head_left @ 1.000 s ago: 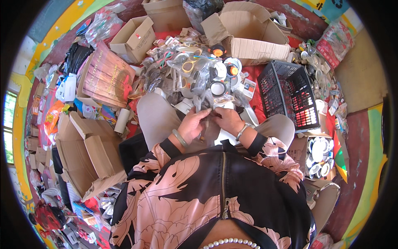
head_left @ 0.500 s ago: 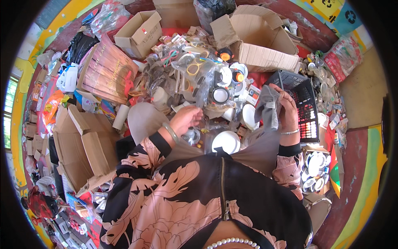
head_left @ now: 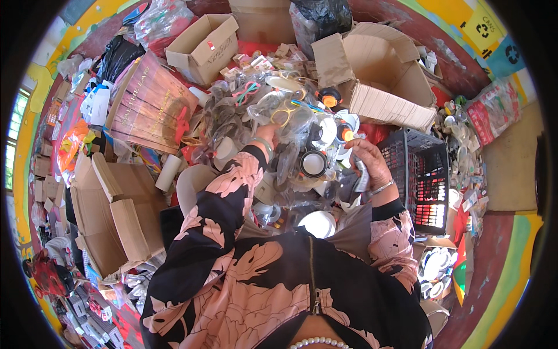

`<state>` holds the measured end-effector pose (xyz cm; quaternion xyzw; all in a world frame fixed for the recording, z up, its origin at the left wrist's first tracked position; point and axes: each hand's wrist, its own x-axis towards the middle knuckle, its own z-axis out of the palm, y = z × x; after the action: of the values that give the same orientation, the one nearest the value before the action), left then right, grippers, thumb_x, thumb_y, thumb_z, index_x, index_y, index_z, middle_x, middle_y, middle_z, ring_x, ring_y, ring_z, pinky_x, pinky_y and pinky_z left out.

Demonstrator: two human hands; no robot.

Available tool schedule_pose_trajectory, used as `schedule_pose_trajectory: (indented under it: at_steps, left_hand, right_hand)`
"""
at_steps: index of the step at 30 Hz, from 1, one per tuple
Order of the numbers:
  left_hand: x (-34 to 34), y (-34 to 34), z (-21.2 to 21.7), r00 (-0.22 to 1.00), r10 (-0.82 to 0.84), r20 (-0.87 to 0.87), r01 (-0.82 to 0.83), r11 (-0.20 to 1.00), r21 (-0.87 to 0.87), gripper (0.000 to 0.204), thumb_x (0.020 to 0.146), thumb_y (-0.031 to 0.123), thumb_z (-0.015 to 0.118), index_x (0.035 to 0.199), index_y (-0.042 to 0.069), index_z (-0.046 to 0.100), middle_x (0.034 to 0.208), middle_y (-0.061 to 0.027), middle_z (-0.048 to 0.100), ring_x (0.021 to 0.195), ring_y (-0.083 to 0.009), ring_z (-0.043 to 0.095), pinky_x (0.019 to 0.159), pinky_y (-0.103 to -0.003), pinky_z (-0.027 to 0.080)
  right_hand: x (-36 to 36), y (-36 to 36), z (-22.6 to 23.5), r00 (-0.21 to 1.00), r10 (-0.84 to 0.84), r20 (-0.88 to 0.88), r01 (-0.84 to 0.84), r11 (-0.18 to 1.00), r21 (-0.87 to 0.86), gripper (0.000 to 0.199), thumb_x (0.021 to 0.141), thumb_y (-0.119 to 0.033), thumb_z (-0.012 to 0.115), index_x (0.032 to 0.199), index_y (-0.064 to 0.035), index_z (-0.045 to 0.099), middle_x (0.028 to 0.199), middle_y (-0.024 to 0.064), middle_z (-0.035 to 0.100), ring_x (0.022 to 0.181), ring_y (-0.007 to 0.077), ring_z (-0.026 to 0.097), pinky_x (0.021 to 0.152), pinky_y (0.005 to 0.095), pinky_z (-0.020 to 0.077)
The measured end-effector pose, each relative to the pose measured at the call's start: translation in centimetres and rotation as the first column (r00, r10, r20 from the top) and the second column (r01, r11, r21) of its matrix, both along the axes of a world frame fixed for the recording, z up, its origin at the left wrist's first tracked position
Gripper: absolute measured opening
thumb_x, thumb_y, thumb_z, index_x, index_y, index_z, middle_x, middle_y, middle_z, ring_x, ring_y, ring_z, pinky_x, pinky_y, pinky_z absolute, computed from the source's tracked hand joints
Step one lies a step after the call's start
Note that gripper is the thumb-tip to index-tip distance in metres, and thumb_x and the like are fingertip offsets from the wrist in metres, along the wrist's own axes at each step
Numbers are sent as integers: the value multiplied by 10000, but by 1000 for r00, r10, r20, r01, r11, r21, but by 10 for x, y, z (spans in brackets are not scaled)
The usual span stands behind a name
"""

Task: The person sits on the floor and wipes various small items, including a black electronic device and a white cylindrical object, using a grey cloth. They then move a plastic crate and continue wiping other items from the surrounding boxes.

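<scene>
My left hand (head_left: pixel 267 135) reaches into the heap of clear plastic (head_left: pixel 285 136) in front of me; its fingertips are hidden among the pieces. Beside the heap's right edge, my right hand (head_left: pixel 375 164) is closed, thumb and forefinger drawn together. A crumpled grey plastic sheet (head_left: pixel 361 177) hangs from under its fingers. Between my hands lies a black-rimmed round container (head_left: pixel 314 164) with a pale inside. Just beyond the right fingertips sits an orange-capped white piece (head_left: pixel 347 134). Nearer my body rests a white round lid (head_left: pixel 318 223).
A black plastic crate (head_left: pixel 407 174) stands right of my right hand. Open cardboard boxes are at the far right (head_left: pixel 383 70), far left (head_left: pixel 203 49) and near left (head_left: pixel 136 212). A pink printed paper bag (head_left: pixel 152 102) leans left of the heap. A white roll (head_left: pixel 168 173) lies near it.
My left hand has moved forward into the clear plastic heap. The right hand has come left and slightly down, away from the crate, with the grey plastic sheet.
</scene>
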<state>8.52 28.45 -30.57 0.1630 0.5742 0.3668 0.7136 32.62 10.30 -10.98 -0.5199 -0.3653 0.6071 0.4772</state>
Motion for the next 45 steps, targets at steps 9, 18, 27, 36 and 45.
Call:
schedule_pose_trajectory:
  at_steps: [9, 18, 27, 36, 45]
  left_hand:
    - [16, -53, 62, 982, -13, 188, -50, 944, 327, 101, 769, 42, 614, 745, 84, 525, 718, -18, 535, 649, -128, 524, 586, -269, 427]
    - [-9, -136, 141, 941, 84, -329, 297, 269, 916, 102, 784, -40, 560, 733, 16, 491, 946, -119, 578, 803, -171, 588, 716, -294, 498]
    - [-20, -164, 160, 649, 340, -681, 758, -360, 543, 156, 664, -49, 624, 813, -28, 583, 1086, -186, 547, 1049, -330, 531, 903, -372, 445]
    - [-34, -69, 132, 612, 485, -624, 424, 464, 778, 488, 723, 173, 684, 1118, -42, 494, 1166, -224, 506, 1119, -349, 462, 945, -397, 368]
    - [-47, 38, 11, 725, -15, -688, 465, 748, 474, 583, 735, 296, 695, 1185, -19, 501, 1060, -170, 592, 984, -230, 551, 859, -309, 408]
  right_hand:
    - [0, -4, -15, 975, 201, 94, -201, 980, -10, 168, 817, -64, 531, 963, 0, 587, 782, 25, 586, 721, 95, 559, 680, 222, 435]
    - [-36, -14, -19, 943, 147, -298, -130, 989, 76, 547, 853, -226, 580, 1297, 15, 372, 1105, 155, 577, 771, 158, 571, 752, 250, 463]
    - [-45, -12, -53, 904, -141, -404, 101, 988, -120, 370, 872, -390, 521, 1030, -55, 537, 688, 99, 611, 561, 158, 563, 495, 261, 454]
    - [-32, -8, -67, 906, -377, -191, 308, 899, -311, 255, 884, -246, 515, 985, -16, 563, 831, 59, 608, 666, 159, 582, 612, 290, 481]
    - [-43, -13, -72, 989, -144, 21, 141, 915, -377, 296, 888, -258, 520, 1017, 1, 580, 865, 54, 616, 707, 131, 576, 643, 274, 473]
